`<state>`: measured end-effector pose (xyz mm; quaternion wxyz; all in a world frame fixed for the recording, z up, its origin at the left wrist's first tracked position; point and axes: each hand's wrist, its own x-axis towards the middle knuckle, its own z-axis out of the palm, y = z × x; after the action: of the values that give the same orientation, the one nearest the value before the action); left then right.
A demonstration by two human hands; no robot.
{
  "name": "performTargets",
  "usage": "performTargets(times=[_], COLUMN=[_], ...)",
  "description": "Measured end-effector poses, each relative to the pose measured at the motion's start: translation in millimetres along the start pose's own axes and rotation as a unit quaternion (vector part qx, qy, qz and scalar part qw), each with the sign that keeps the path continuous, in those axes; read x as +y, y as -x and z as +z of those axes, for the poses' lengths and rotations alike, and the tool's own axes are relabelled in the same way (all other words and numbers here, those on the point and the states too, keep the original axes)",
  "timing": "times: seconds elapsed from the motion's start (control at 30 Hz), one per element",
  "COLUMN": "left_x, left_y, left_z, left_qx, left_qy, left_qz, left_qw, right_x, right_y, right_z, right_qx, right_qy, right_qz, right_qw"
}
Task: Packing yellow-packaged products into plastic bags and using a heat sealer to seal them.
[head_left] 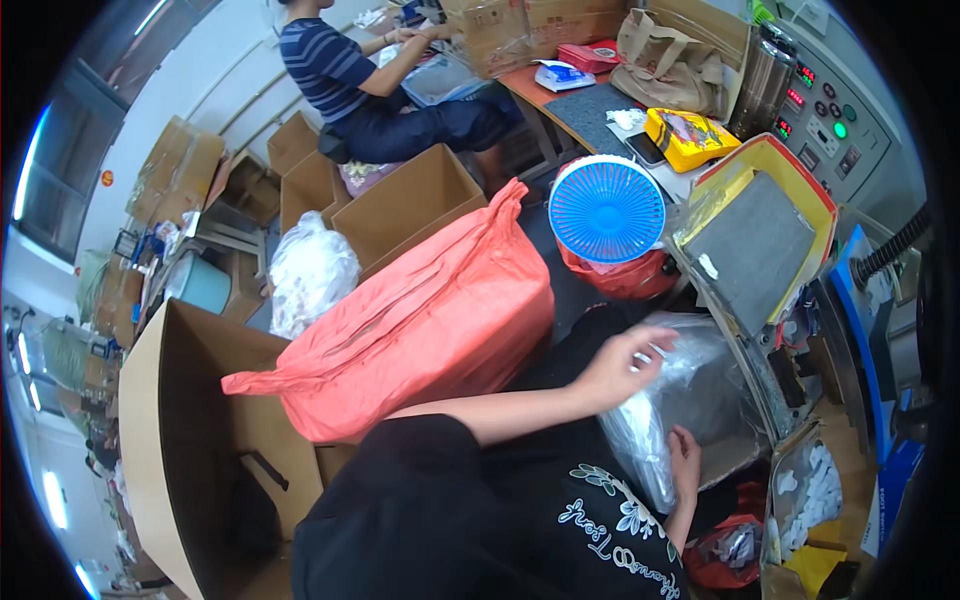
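Fingers of the left hand (625,372) curl, pinch undeterminable; those of the right hand (686,468) bend against clear plastic (645,450), four o'clock from the red sack (430,330), which the fan (608,208), if running, could lift loose.

pretty bright, cool-white indoor light, strip lights (54,499) blown out along the left rim, shiny glare on the clear plastic (643,447), left hand (620,374) a bit smeary, heavy fisheye bend (corners go totally black), murky shadow inside the cardboard box (205,400)
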<state>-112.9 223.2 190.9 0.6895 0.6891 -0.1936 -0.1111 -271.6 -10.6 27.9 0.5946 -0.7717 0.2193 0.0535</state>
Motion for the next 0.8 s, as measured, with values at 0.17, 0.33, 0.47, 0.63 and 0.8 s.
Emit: performTargets(times=[0.17, 0.33, 0.47, 0.63, 0.8], left_x=[50.0, 42.4, 48.4, 93.4, 79.6], left_y=[49.5, 127.5, 148.0, 147.8, 153.9], left_z=[-132.1, -224.8, -217.9, -182.2, -184.6], left_qx=[0.251, 0.303, 0.296, -0.076, -0.025], left_qy=[-0.294, -0.574, -0.542, -0.377, -0.173], left_qz=[0.082, -0.062, -0.187, -0.308, -0.382], left_qw=[0.919, 0.758, 0.764, 0.870, 0.908], right_x=[7.1, -3.0, -7.6, -10.0, -8.1], right_y=[1.5, 5.3, 2.6, 5.8, 5.6], right_z=[0.8, 1.1, 1.9, 2.5, 4.1], right_qx=[0.006, -0.017, -0.031, -0.018, -0.016], right_qy=[0.036, 0.090, 0.114, 0.144, 0.126], right_qz=[-0.027, -0.055, -0.087, -0.090, -0.101], right_qw=[0.999, 0.994, 0.989, 0.985, 0.987])
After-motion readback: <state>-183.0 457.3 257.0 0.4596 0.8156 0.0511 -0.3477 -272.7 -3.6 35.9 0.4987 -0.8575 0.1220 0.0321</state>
